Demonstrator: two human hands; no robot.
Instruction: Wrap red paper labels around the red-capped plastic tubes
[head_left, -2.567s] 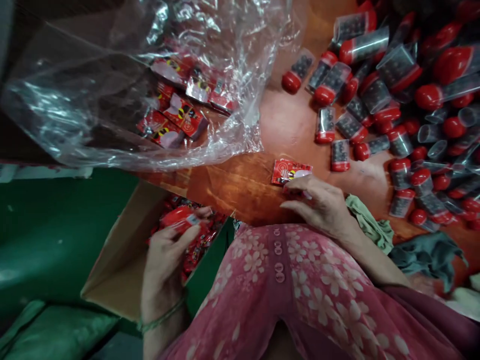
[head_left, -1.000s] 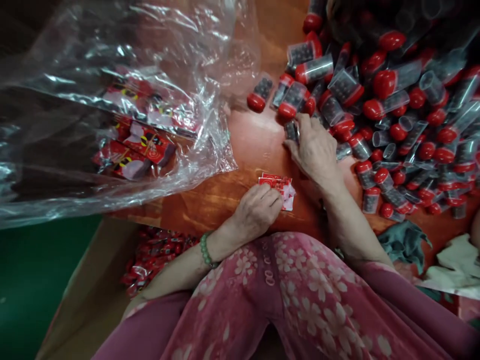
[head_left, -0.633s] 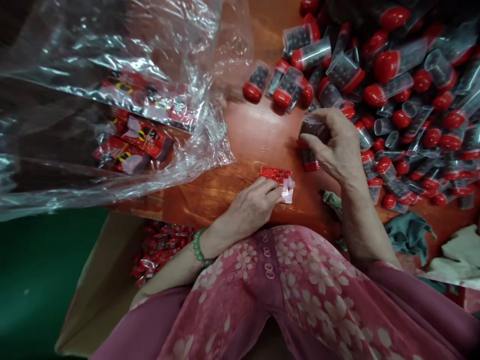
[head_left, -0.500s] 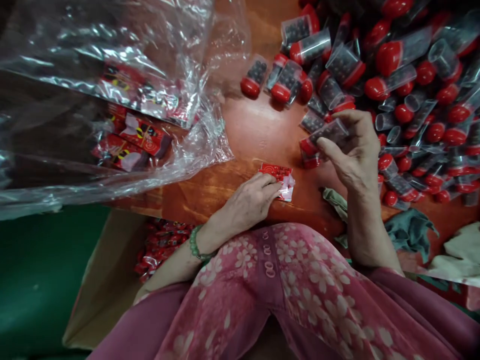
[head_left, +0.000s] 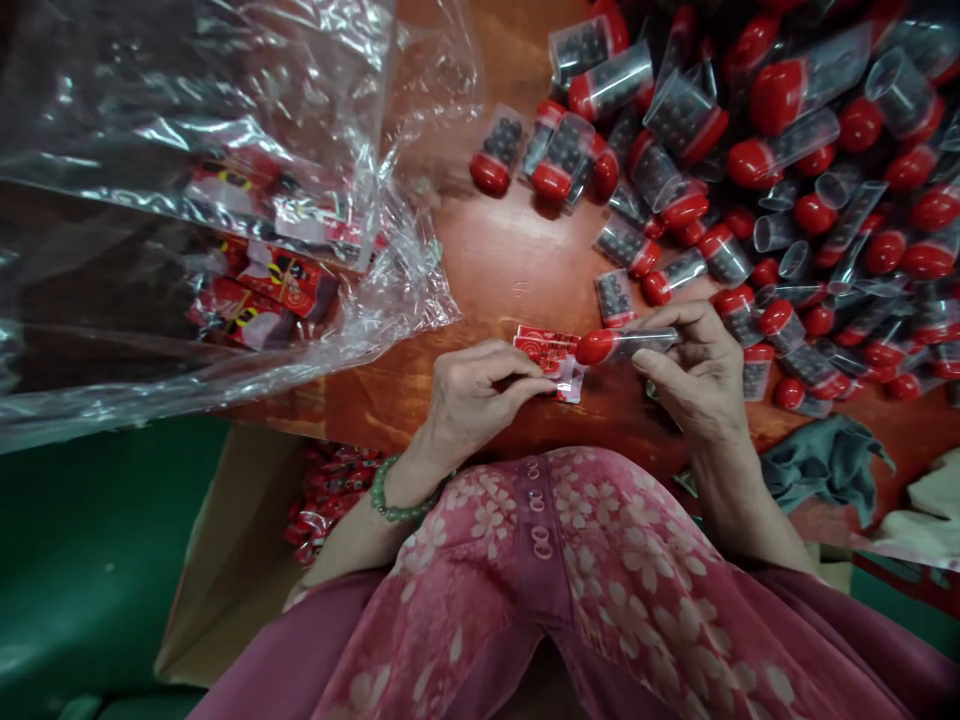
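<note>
My right hand (head_left: 694,365) grips a clear plastic tube (head_left: 645,342) by its open-looking end, between thumb and fingers. The tube lies level, its rounded red cap (head_left: 596,347) pointing left. Beside it, my left hand (head_left: 487,390) has thumb and fingertips drawn together over a small red printed card (head_left: 544,345) with a white and pink lower part. The card rests on the brown table close to my body; my fingers cover part of it. Just above the tube lies another red-capped tube (head_left: 616,297) of dark beads.
A big heap of red-capped clear tubes (head_left: 686,120) fills the right. On the left, a clear plastic bag (head_left: 360,345) holds bundled red printed cards (head_left: 285,275). Below the table edge, a cardboard box (head_left: 217,570) contains red packets (head_left: 334,495). A dark cloth (head_left: 821,465) lies at right.
My right hand has moved down and left from the heap, bringing the tube to the card. My left fingers have drawn into a pinch at the card.
</note>
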